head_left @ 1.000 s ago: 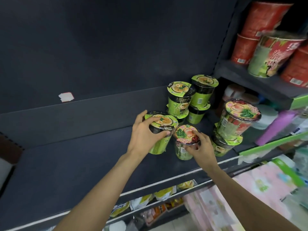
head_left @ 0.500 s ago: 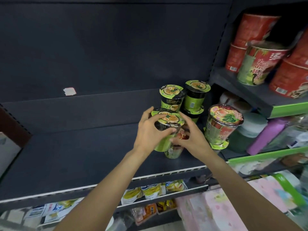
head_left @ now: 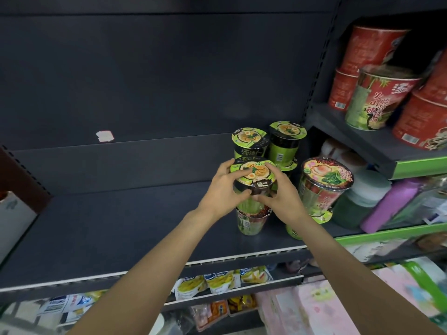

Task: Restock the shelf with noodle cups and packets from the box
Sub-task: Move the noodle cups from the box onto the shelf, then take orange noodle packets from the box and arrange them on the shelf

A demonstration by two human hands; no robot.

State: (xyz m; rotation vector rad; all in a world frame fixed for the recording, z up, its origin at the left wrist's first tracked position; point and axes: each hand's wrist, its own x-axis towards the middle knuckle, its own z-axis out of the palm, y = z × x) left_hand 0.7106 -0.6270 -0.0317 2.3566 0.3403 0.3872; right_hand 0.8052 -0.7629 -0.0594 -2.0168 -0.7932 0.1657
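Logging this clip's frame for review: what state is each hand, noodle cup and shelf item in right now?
Left hand: grips the green-lidded noodle cup.
Right hand: grips the same cup.
Green-lidded noodle cup: sealed, upright, held on top of the red-banded cup.
Red-banded cup: upright on the dark shelf.
Pink-lidded cup: sealed, stacked on another cup.
Rear green cups: sealed, stacked.

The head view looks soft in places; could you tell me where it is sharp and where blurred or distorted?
Head view: sharpest on the green-lidded cup held by both hands; the red tubs at upper right are motion-smeared; wide-angle bending tilts the shelf upright; lighting dim, no glare.
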